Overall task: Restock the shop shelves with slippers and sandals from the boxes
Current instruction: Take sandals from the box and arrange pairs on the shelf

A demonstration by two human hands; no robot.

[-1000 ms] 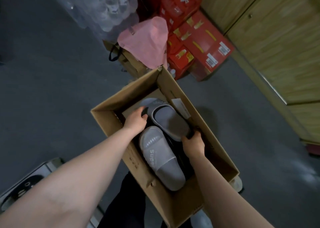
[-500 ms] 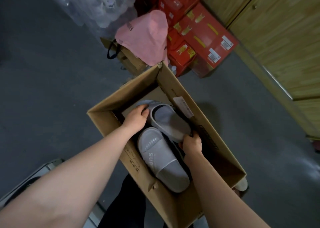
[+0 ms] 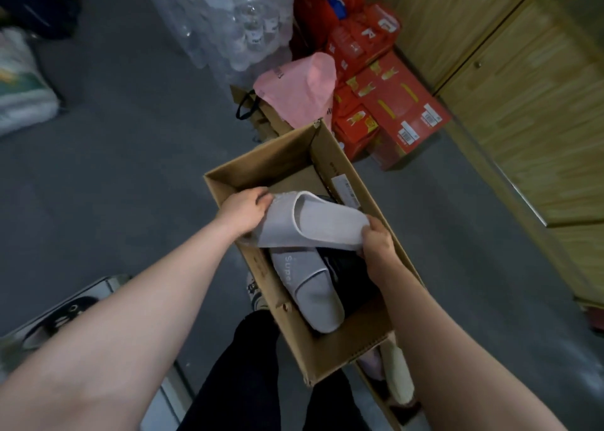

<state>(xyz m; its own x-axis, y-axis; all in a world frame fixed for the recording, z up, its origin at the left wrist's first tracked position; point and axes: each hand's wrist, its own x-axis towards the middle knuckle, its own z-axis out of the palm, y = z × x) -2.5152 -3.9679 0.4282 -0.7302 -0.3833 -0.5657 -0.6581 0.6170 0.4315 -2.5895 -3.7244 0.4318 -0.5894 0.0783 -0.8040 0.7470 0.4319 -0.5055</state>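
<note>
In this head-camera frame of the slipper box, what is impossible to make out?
- Box contents: the lifted grey slipper, held by the left hand and right hand, covers the middle of the cardboard box; the dark items beneath are unidentifiable.
- Second grey slipper: its strap lettering is cut short by the lifted slipper.
- Box label: too small and blurred to read.
- Shop shelves: not in view.

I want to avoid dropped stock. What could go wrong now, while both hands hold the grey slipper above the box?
1. The left hand and right hand pinch only the ends of the lifted grey slipper, so it may slip and fall back.
2. No hand steadies the cardboard box; it could tip or shift.
3. The second grey slipper and dark items remain inside, so its pair might get separated.
</note>
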